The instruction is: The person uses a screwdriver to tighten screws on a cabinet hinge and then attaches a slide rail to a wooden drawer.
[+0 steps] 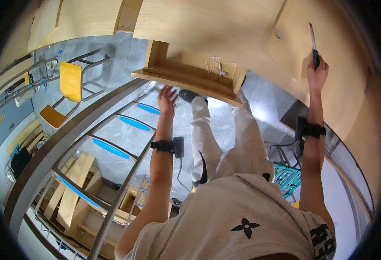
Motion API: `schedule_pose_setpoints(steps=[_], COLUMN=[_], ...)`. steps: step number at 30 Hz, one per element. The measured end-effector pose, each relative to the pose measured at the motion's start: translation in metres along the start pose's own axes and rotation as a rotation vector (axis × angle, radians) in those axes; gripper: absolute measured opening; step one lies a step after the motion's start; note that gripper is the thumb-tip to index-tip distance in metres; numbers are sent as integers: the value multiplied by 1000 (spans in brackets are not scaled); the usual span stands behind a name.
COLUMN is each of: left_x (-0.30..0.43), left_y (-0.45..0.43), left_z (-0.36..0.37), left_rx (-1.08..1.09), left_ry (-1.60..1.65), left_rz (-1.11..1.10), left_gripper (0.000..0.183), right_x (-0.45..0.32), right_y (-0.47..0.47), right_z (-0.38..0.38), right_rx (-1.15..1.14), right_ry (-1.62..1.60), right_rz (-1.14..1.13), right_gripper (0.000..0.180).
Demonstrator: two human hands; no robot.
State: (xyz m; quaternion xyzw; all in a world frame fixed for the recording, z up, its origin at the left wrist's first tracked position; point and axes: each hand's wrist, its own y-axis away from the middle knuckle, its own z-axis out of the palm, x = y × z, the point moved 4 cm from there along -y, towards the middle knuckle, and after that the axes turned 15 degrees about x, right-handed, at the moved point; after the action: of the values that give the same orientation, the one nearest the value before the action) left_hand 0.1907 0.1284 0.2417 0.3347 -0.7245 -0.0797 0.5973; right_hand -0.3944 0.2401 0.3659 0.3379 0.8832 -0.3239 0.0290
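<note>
My right hand [318,74] grips the dark green handle of a screwdriver [313,40], its metal shaft pointing away from me above a pale wooden surface. In front of my legs, a wooden drawer [190,85] is pulled out from under a wooden desk top [206,22]. A white cable [221,69] lies in the drawer's right part. My left hand [167,101] is just below the drawer front's left part, fingers apart and slightly blurred, with nothing seen in it. Whether it touches the drawer front, I cannot tell.
A metal ladder with blue treads [111,148] stands at my left, beside a thick metal post [70,130]. Farther left is a yellow chair [70,82]. Wooden boards [75,191] lie at lower left. A teal tool case [287,178] sits behind my right leg.
</note>
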Motion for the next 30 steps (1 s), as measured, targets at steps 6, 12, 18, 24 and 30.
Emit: schedule_pose_setpoints(steps=[6,12,18,24,30], left_x=[91,63,29,70,78], left_y=[75,96,56,44,1], left_z=[90,173,196,205,156], left_rx=[-524,-888,-1347,-1342,-1197], left_ry=[-534,-1117,-1062,-1134,-948], left_rz=[767,1089,1128,1073,1141], left_gripper=[23,22,29,34,30], right_x=[9,-28,-53,-63,-102], right_y=[2,41,128,197,205], right_z=[-8,-82,-145,-186,-181], right_rx=[-124,-39,-89,-248,-327], right_ry=[25,-243,-422,-280,-298], right_rz=[165,314,446,531,501], right_gripper=[39,34,32,35,36])
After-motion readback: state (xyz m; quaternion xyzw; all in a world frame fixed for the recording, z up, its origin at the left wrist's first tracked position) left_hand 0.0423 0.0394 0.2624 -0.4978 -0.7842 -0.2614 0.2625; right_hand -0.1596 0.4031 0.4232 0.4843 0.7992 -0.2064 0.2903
